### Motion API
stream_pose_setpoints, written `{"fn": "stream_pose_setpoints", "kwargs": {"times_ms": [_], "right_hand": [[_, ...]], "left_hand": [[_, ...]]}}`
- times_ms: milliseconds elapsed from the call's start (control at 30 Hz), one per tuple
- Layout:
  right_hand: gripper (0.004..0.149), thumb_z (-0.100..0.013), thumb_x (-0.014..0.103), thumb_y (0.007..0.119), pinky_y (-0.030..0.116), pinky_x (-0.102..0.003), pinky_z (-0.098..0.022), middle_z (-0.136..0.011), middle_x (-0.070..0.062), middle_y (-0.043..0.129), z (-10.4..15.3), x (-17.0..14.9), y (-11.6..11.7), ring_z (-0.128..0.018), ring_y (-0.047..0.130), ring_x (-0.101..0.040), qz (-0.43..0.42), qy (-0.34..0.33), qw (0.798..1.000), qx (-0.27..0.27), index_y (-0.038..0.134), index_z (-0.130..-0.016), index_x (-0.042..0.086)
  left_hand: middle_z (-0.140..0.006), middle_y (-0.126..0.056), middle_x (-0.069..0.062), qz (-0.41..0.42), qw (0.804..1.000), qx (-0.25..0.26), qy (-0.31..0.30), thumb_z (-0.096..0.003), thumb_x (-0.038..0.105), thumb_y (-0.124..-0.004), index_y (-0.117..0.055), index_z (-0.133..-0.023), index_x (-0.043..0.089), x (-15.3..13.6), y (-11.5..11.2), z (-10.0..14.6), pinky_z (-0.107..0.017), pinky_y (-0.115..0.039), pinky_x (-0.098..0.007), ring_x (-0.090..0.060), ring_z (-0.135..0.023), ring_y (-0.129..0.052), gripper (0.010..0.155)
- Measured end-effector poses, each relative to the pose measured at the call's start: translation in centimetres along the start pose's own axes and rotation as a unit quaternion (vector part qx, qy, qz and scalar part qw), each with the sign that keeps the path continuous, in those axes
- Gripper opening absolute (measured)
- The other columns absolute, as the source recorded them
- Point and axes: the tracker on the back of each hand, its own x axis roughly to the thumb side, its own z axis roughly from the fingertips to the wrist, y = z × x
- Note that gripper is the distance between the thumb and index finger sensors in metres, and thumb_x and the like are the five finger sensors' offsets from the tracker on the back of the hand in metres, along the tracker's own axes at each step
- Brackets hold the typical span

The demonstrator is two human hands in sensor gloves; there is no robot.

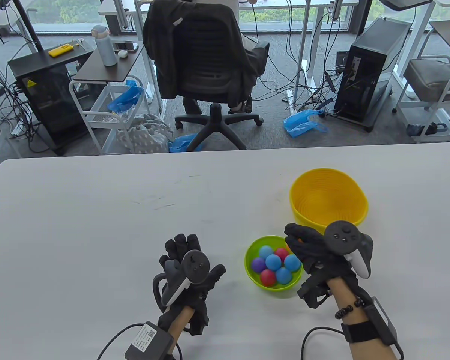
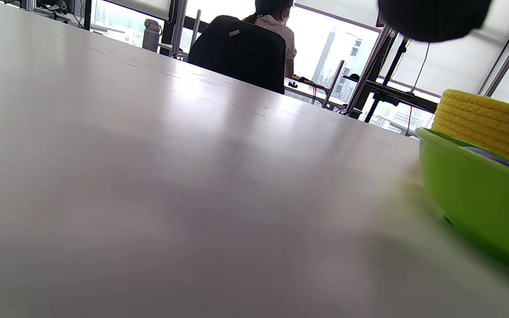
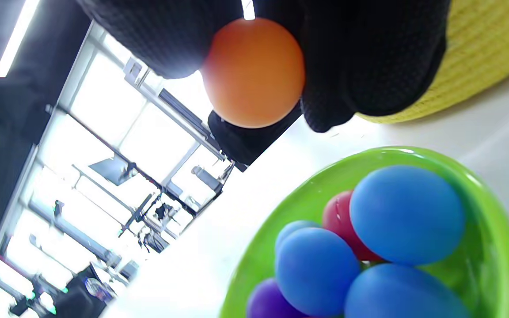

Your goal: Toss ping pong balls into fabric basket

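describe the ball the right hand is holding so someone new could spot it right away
Start at the yellow fabric basket on the white table; just nearer the person sits a green bowl of blue, red and purple balls. Above its far-right rim, the right hand pinches the orange ball, the only orange one and the only one outside the bowl.

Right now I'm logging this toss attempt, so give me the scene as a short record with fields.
right hand: pinches an orange ball above the green bowl's far rim
left hand: rests on the table, holding nothing
green bowl: holds blue, red and purple balls
yellow basket: beyond the bowl, no balls visible inside
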Motion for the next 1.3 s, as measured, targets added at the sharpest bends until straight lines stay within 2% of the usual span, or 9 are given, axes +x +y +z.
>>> {"fn": "stream_pose_setpoints", "kwargs": {"times_ms": [200, 333, 433, 500, 600, 867, 1000, 1133, 1300], "right_hand": [[0.053, -0.058, 0.036, 0.077, 0.089, -0.049, -0.047, -0.099, -0.029, 0.075, -0.3, -3.8, -2.2, -0.068, 0.096, -0.043, -0.199, 0.054, 0.979, -0.009, 0.068, -0.104, 0.010], [0.074, -0.062, 0.040, 0.071, 0.082, -0.048, -0.062, -0.107, -0.034, 0.054, -0.9, -5.7, -2.8, -0.085, 0.083, -0.044, -0.311, 0.046, 0.949, 0.014, 0.035, -0.114, 0.002], [0.086, -0.064, 0.043, 0.064, 0.074, -0.050, -0.069, -0.107, -0.042, 0.037, -1.1, -6.6, -3.4, -0.094, 0.070, -0.047, -0.405, 0.018, 0.914, 0.006, 0.011, -0.109, -0.007], [0.089, -0.065, 0.043, 0.062, 0.073, -0.050, -0.069, -0.105, -0.046, 0.031, -1.1, -7.0, -3.9, -0.096, 0.068, -0.047, -0.439, 0.013, 0.898, -0.021, 0.004, -0.104, -0.012], [0.088, -0.065, 0.044, 0.060, 0.073, -0.049, -0.070, -0.106, -0.043, 0.032, -0.7, -7.6, -4.6, -0.096, 0.068, -0.046, -0.437, 0.006, 0.897, -0.063, 0.004, -0.105, -0.009], [0.070, -0.061, 0.045, 0.070, 0.074, -0.055, -0.065, -0.110, -0.030, 0.051, 0.7, -4.1, -4.1, -0.089, 0.076, -0.049, -0.235, -0.065, 0.962, -0.127, 0.040, -0.113, 0.007], [0.069, -0.057, 0.044, 0.077, 0.074, -0.058, -0.063, -0.109, -0.028, 0.058, 1.2, -1.1, -1.9, -0.088, 0.077, -0.051, -0.060, -0.133, 0.984, -0.097, 0.051, -0.111, 0.008], [0.072, -0.054, 0.044, 0.081, 0.069, -0.062, -0.065, -0.111, -0.026, 0.060, 1.5, 1.4, 1.4, -0.091, 0.072, -0.055, 0.108, -0.176, 0.978, -0.021, 0.054, -0.111, 0.010], [0.075, -0.052, 0.045, 0.084, 0.061, -0.064, -0.070, -0.112, -0.024, 0.061, 1.4, 2.7, 5.7, -0.096, 0.063, -0.056, 0.298, -0.169, 0.936, 0.077, 0.054, -0.112, 0.012]], "left_hand": [[-0.117, -0.001, -0.026, 0.011, 1.000, -0.005, 0.006, -0.0467, 0.061, -0.072, -0.012, -0.113, 0.008, -0.1, 0.0, 0.1, -0.072, -0.017, -0.076, -0.056, -0.105, -0.005, 0.104], [-0.117, -0.001, -0.026, 0.011, 1.000, -0.008, 0.004, -0.0467, 0.061, -0.072, -0.013, -0.113, 0.007, -0.1, -0.3, 0.1, -0.072, -0.018, -0.076, -0.057, -0.105, -0.006, 0.104], [-0.117, -0.002, -0.026, 0.009, 1.000, -0.008, 0.003, -0.0468, 0.061, -0.071, -0.012, -0.113, 0.007, 0.0, -0.4, 0.1, -0.073, -0.018, -0.076, -0.057, -0.105, -0.006, 0.104], [-0.117, -0.002, -0.026, 0.009, 1.000, -0.008, 0.002, -0.0469, 0.061, -0.071, -0.012, -0.113, 0.007, 0.0, -0.4, 0.0, -0.073, -0.018, -0.076, -0.057, -0.105, -0.006, 0.104], [-0.117, -0.002, -0.026, 0.009, 1.000, -0.009, 0.002, -0.0468, 0.061, -0.072, -0.012, -0.113, 0.007, 0.0, -0.4, 0.0, -0.073, -0.018, -0.076, -0.056, -0.105, -0.006, 0.104], [-0.117, -0.002, -0.026, 0.012, 1.000, -0.007, 0.000, -0.0467, 0.061, -0.072, -0.013, -0.113, 0.007, 0.0, -0.4, 0.1, -0.073, -0.018, -0.076, -0.057, -0.105, -0.006, 0.104], [-0.117, -0.002, -0.026, 0.015, 1.000, -0.007, 0.000, -0.0468, 0.061, -0.072, -0.013, -0.113, 0.007, -0.1, -0.4, 0.1, -0.073, -0.018, -0.076, -0.057, -0.105, -0.006, 0.104], [-0.117, -0.002, -0.026, 0.018, 1.000, -0.005, -0.001, -0.0467, 0.061, -0.072, -0.012, -0.113, 0.007, -0.1, -0.4, 0.1, -0.073, -0.018, -0.076, -0.057, -0.105, -0.006, 0.104], [-0.117, -0.002, -0.026, 0.020, 1.000, -0.002, -0.003, -0.0467, 0.061, -0.072, -0.012, -0.113, 0.007, -0.1, -0.3, 0.2, -0.073, -0.018, -0.076, -0.057, -0.105, -0.006, 0.104]]}}
